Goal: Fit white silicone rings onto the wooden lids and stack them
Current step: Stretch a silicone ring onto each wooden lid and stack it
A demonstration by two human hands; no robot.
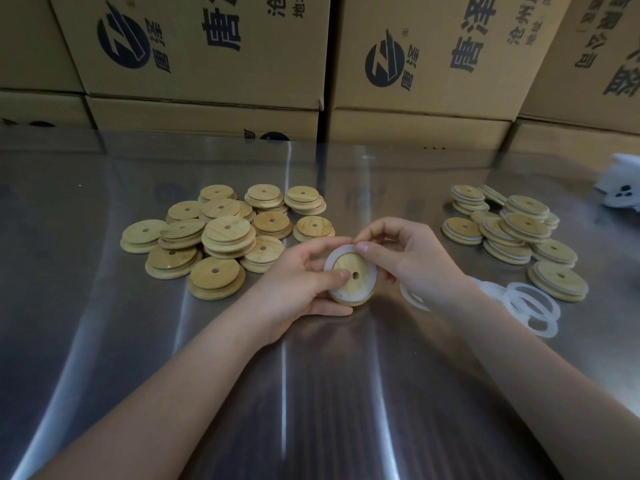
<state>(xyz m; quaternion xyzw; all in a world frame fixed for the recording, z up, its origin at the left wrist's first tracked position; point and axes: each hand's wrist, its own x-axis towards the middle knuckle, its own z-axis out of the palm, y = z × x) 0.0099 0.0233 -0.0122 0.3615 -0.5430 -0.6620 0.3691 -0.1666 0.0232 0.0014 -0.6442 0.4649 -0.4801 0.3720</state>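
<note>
My left hand (pixel 298 278) grips a round wooden lid (pixel 356 268) with a centre hole, thumb pressed on its face. A white silicone ring (pixel 332 259) lies around the lid's raised inner disc. My right hand (pixel 405 254) pinches the ring at the lid's top edge with thumb and forefinger. To the left lies a pile of bare wooden lids (pixel 225 233). On the right sit lids with white rings fitted (pixel 519 230), some stacked. Loose white rings (pixel 530 303) lie near my right wrist.
The work surface is a dark table under a glossy transparent sheet (pixel 138 341). Stacked cardboard boxes (pixel 207 64) with printed logos wall off the far side. A white object (pixel 623 181) sits at the right edge.
</note>
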